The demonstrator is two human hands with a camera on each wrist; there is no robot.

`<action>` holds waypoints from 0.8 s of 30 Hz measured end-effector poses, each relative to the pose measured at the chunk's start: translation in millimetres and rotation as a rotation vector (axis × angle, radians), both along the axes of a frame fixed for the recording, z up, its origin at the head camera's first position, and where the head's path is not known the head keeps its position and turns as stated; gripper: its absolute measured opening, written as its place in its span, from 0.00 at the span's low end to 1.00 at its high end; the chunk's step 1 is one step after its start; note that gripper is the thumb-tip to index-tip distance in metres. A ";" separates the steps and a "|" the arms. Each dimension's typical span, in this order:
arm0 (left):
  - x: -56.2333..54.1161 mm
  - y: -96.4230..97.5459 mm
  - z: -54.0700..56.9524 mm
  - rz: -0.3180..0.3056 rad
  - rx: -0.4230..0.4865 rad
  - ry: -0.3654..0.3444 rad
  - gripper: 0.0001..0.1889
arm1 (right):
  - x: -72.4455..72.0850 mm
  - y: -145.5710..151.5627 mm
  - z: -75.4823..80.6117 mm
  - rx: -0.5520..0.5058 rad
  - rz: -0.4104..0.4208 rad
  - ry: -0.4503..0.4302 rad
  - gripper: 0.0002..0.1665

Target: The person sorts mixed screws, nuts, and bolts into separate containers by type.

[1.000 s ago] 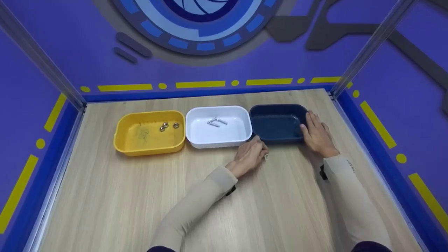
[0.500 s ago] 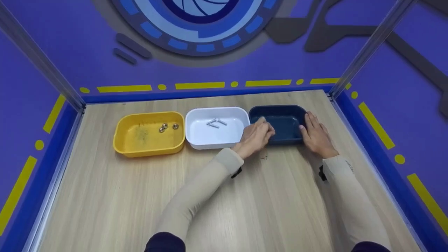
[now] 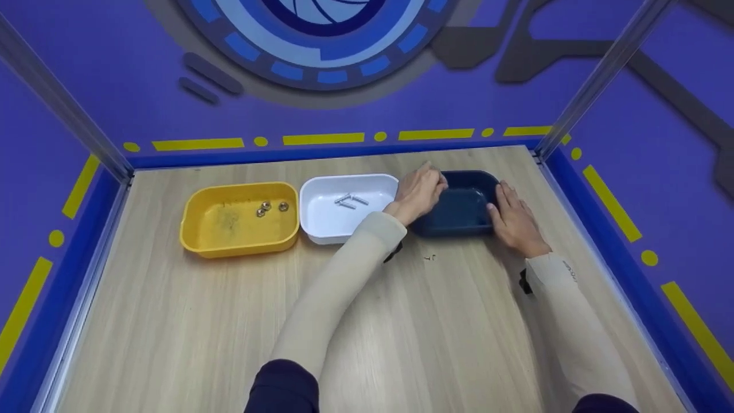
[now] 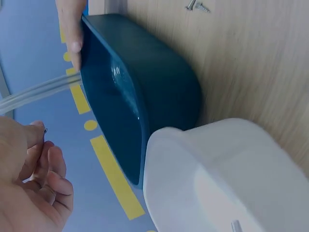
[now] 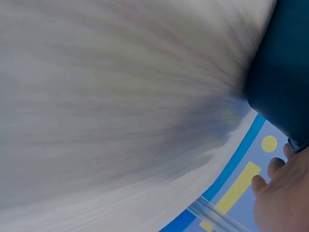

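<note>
My left hand point(image 3: 421, 192) is over the left end of the dark blue tray point(image 3: 459, 230), thumb and forefinger pinched together. In the left wrist view the tip of a small screw point(image 4: 45, 130) shows between them; the rest is hidden by the fingers. My right hand point(image 3: 518, 226) holds the tray's right end, thumb over the rim and fingers along the outer side. Two small screws point(image 4: 198, 6) lie on the table in front of the dark tray.
Touching the dark tray is a white tray point(image 3: 330, 237) with several silver bolts point(image 3: 347, 201). Left of it stands a yellow tray point(image 3: 246, 249) with several nuts point(image 3: 265, 205). Purple walls point(image 3: 114, 115) enclose the wooden table point(image 3: 229, 321) at the back and both sides.
My left hand has risen from the table in front of the trays and moved forward over the dark tray, uncovering the small screws on the table. My right hand stays on the tray.
</note>
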State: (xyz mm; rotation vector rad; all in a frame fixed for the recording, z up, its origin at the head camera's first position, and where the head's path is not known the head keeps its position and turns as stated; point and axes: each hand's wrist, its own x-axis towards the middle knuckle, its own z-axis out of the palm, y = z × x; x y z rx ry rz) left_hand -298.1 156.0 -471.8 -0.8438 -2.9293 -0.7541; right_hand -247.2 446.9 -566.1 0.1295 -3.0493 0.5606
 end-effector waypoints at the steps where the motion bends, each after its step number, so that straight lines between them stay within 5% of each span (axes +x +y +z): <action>1: -1.7 0.3 0.4 0.001 -0.002 0.002 0.13 | 0.1 0.0 -0.3 0.001 0.001 0.003 0.45; 24: -6.9 1.2 1.4 -0.012 0.018 0.019 0.16 | 0.3 -1.3 -0.9 -0.016 -0.004 -0.010 0.45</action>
